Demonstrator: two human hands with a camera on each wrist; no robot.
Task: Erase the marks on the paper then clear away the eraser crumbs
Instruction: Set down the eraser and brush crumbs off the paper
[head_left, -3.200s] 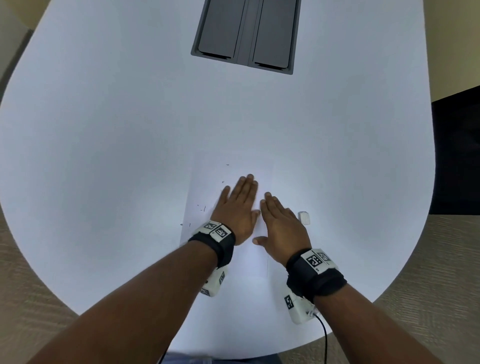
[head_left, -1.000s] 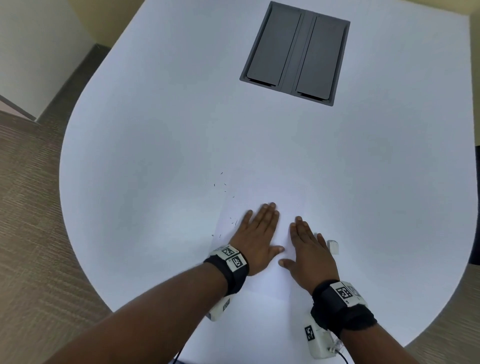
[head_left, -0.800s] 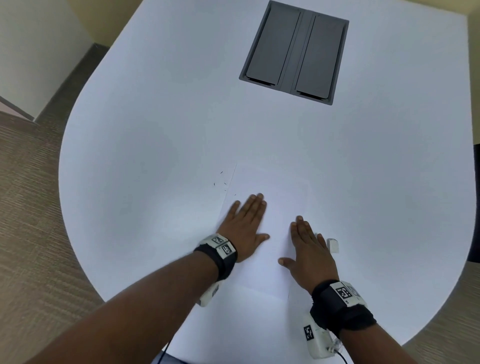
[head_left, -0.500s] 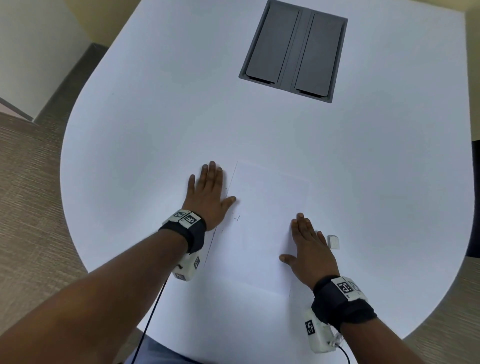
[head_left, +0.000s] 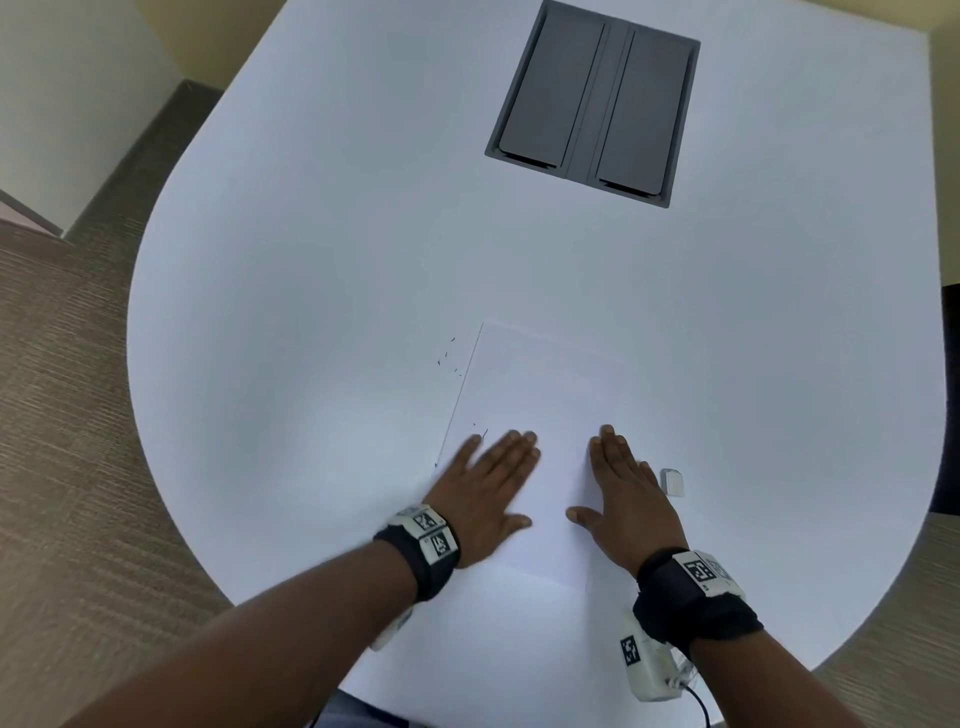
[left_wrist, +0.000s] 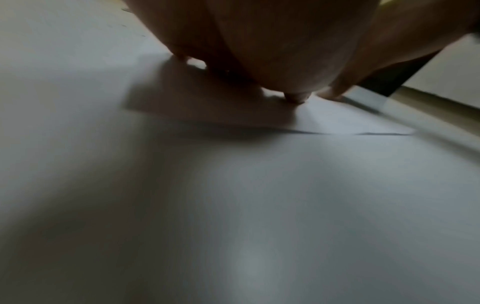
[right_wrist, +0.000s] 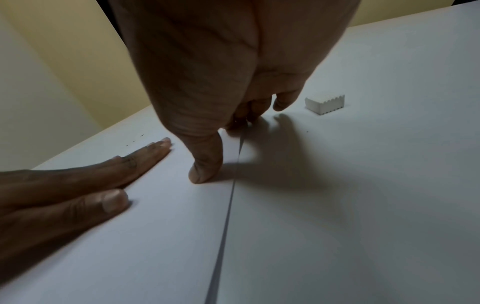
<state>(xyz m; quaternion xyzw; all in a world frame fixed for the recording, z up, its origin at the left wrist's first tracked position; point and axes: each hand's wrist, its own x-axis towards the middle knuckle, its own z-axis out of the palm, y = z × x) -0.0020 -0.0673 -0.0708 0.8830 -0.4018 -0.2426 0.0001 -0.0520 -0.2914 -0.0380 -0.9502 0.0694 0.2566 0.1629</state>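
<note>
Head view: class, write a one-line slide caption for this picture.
Both hands, left and right, lie flat on the paper; eraser beside it, crumbs on the table.

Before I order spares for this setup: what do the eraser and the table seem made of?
Eraser: matte white, rubber or vinyl by its look, with a scalloped moulded edge. Table: smooth white top with a soft sheen, probably laminate; its core is not visible.

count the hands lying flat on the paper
2. The left hand lies flat on the paper's near left part, fingers straight. The right hand lies flat across its right edge, with the eraser just beyond on the table.
</note>
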